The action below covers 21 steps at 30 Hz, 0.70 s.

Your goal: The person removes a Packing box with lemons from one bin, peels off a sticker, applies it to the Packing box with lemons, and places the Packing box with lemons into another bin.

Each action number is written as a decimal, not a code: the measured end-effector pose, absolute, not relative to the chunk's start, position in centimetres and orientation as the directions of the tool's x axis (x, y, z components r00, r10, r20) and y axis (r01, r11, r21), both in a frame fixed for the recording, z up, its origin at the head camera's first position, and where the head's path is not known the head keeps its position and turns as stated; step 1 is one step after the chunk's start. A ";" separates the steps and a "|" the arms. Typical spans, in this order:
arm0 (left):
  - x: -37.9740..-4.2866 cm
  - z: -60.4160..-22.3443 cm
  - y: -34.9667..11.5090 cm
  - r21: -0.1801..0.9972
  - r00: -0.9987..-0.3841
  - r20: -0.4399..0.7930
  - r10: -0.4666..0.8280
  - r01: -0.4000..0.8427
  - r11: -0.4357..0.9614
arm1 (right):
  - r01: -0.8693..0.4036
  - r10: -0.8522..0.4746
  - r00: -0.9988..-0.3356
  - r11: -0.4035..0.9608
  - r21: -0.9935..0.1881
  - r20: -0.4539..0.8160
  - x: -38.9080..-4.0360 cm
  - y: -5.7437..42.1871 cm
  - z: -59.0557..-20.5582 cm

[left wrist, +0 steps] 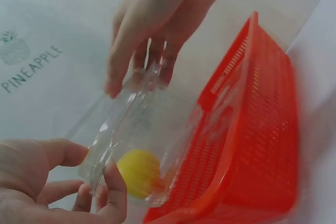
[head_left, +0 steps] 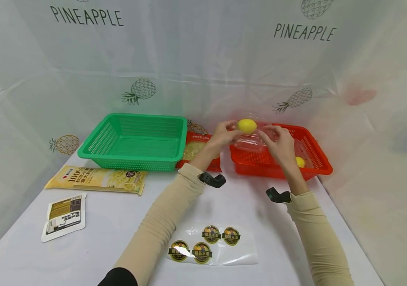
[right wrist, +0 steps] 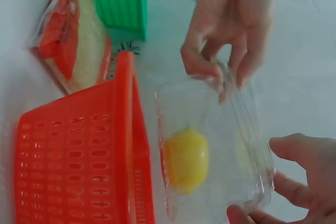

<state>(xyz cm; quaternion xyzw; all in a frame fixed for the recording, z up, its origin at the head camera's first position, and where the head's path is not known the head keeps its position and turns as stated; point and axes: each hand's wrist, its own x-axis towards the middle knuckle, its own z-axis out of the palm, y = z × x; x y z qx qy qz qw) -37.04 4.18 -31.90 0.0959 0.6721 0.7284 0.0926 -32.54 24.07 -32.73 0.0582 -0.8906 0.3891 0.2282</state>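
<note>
Between both hands, over the red basket (head_left: 317, 157), is a clear plastic clamshell box (right wrist: 231, 135) with a yellow lemon (right wrist: 187, 159) inside. My left hand (head_left: 222, 135) pinches one end of its rim between thumb and fingers. At the opposite end my right hand (head_left: 279, 143) grips the rim, thumb on one side and fingers on the other. The box appears tilted in both wrist views, its lemon lying low against the wall. Another lemon (head_left: 300, 162) lies in the right part of the red basket among clear plastic.
A green basket (head_left: 139, 163) stands left, with a red food packet (head_left: 192, 151) between the baskets. A yellow noodle packet (head_left: 97, 178) and a white pouch (head_left: 65, 216) lie at left. In front is a clear sheet (head_left: 237, 254) bearing several round stickers.
</note>
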 end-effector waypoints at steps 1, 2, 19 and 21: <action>-37.0 -31.9 3.9 0.997 -0.963 0.012 0.268 -0.008 -0.077 | -0.284 0.077 -0.889 0.681 -0.675 0.452 -32.6 24.1 -32.7; -37.0 -31.9 3.6 0.998 -0.961 0.012 0.276 -0.004 -0.057 | -0.285 0.079 -0.890 0.672 -0.684 0.448 -32.6 24.1 -32.6; -35.6 -32.3 -0.9 1.000 -0.906 -0.023 0.422 -0.025 -0.001 | -0.210 0.105 -0.953 0.447 -0.869 0.284 -33.0 24.5 -32.2; -35.3 -32.4 -1.4 1.000 -0.902 -0.030 0.431 -0.024 0.020 | -0.182 0.117 -0.961 0.411 -0.893 0.250 -33.0 24.5 -32.2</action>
